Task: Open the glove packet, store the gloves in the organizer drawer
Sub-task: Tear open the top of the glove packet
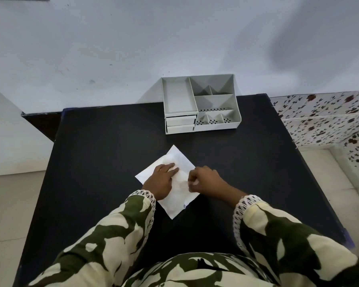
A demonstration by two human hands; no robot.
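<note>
The glove packet (pixel 175 184) is a thin white paper square lying flat, turned like a diamond, in the middle of the black worktop (pixel 91 162), w/ the grey organizer (pixel 199 104) well apart at the back, its 2 little drawers (pixel 180 123) shut. The left hand (pixel 161 181) lies open & flat on the packet to hold it down, & the right hand (pixel 203 179) is curled at the packet's right edge, prob. pinching it, tho the pinch is hard to see. It looks light, soft & crinkly, so it could slide or rip crooked; best to hold one side down & pull gently at the edge or a corner.
</note>
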